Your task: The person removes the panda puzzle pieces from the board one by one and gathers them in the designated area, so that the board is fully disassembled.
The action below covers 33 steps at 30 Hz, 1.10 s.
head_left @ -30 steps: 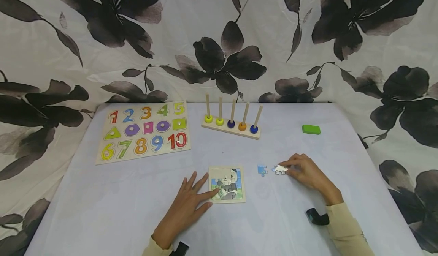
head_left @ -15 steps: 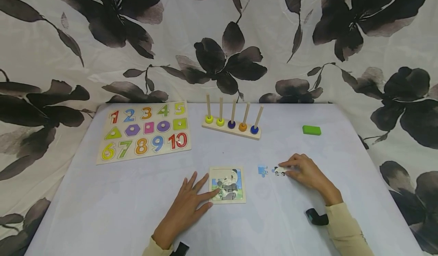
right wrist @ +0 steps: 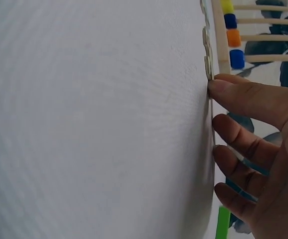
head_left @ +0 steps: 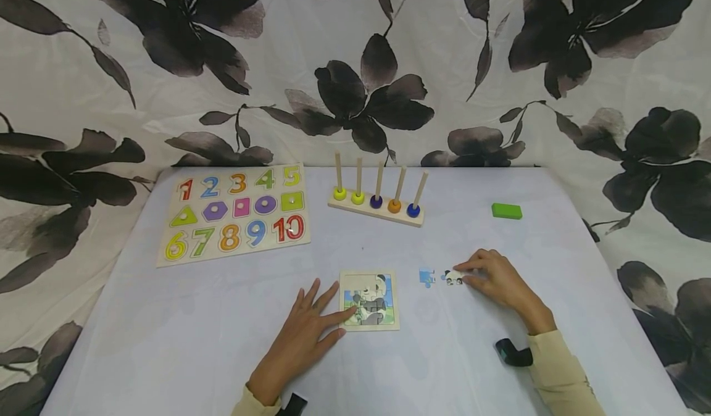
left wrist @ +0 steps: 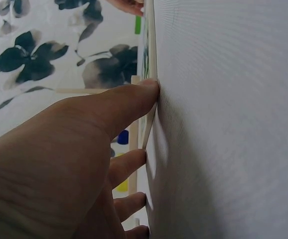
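Note:
A small square panda jigsaw puzzle [head_left: 383, 305] in a pale wooden frame lies near the middle of the table. My left hand [head_left: 300, 336] rests at its left side with fingers spread; the index finger lies over the puzzle and the thumb is by its lower left corner. To the right, my right hand [head_left: 497, 283] pinches the edge of a panda-face puzzle piece [head_left: 452, 277] between thumb and index finger, low at the table. Just left of that piece lies a blue puzzle piece [head_left: 426, 276]. In the right wrist view the thumb meets the piece's edge [right wrist: 208, 67].
At the back left lies a wooden number and shape board [head_left: 233, 215]. A peg stand [head_left: 374, 209] with coloured rings stands at the back middle. A green block [head_left: 507, 211] sits at the back right. Floral cloth [head_left: 355, 52] hangs behind the white table [head_left: 194, 329].
The panda-face piece, pale and glinting a second ago, now shows its dark eye patches more plainly. Both hands stay almost exactly where they were.

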Available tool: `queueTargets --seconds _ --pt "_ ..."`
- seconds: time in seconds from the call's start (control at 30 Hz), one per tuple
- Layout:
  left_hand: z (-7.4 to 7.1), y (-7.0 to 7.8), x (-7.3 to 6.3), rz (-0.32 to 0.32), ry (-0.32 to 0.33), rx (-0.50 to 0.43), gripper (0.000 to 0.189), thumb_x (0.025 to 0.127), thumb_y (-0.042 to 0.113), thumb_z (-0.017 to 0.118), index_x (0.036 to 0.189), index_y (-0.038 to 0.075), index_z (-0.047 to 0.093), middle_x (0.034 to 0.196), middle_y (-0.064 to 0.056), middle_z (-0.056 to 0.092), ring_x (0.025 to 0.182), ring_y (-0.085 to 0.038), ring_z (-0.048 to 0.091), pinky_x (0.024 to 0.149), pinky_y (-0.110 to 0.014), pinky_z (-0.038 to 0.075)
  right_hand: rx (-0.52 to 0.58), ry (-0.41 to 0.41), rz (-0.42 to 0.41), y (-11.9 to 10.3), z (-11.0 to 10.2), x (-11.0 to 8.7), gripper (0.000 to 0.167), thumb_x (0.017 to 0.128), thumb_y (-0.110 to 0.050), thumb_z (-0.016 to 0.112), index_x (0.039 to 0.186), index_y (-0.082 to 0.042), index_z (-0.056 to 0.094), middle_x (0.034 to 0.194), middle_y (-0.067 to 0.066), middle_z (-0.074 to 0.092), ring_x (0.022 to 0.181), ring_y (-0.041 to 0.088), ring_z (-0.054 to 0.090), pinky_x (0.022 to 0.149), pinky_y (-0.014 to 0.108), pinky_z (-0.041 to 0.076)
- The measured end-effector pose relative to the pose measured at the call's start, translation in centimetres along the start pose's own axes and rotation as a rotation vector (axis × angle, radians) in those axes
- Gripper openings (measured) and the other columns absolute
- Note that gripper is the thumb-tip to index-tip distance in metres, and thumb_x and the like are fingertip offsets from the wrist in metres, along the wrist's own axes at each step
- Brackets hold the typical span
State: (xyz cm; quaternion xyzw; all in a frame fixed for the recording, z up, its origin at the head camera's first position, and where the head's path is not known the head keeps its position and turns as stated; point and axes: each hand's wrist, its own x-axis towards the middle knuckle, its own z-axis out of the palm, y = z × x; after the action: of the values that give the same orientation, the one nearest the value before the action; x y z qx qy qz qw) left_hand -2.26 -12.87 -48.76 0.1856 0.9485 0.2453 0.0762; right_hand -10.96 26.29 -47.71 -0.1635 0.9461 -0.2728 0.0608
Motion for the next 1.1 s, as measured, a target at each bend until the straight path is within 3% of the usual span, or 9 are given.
queueTargets --seconds 0.8,0.97,1.1 --pt "0.0 0.0 0.0 0.000 -0.001 0.008 0.039 0.087 0.036 0.068 0.126 0.037 0.063 0.154 -0.001 0.033 0.146 -0.036 0.013 0.115 -0.059 0.009 0.012 0.052 -0.007 -0.1 0.0 -0.1 0.022 0.081 -0.007 0.075 0.102 -0.011 0.074 0.094 0.000 0.065 0.094 0.024 0.056 0.084 0.045 0.044" --pt "0.0 0.0 0.0 0.001 -0.002 0.004 0.039 0.088 0.036 0.068 0.126 0.037 0.063 0.155 -0.001 0.032 0.146 -0.035 0.012 0.115 -0.059 0.008 0.043 0.093 -0.022 -2.3 -0.2 1.1 0.022 0.084 -0.008 0.072 0.106 -0.010 0.072 0.096 0.000 0.065 0.095 0.022 0.057 0.085 0.045 0.047" --pt "0.0 0.0 0.0 0.002 -0.005 -0.003 0.039 0.088 0.036 0.068 0.126 0.037 0.063 0.155 -0.001 0.032 0.146 -0.036 0.012 0.115 -0.059 0.008 0.094 0.081 -0.120 -5.6 1.4 2.7 0.020 0.086 -0.010 0.071 0.106 -0.010 0.072 0.100 0.000 0.065 0.101 0.023 0.057 0.087 0.046 0.049"
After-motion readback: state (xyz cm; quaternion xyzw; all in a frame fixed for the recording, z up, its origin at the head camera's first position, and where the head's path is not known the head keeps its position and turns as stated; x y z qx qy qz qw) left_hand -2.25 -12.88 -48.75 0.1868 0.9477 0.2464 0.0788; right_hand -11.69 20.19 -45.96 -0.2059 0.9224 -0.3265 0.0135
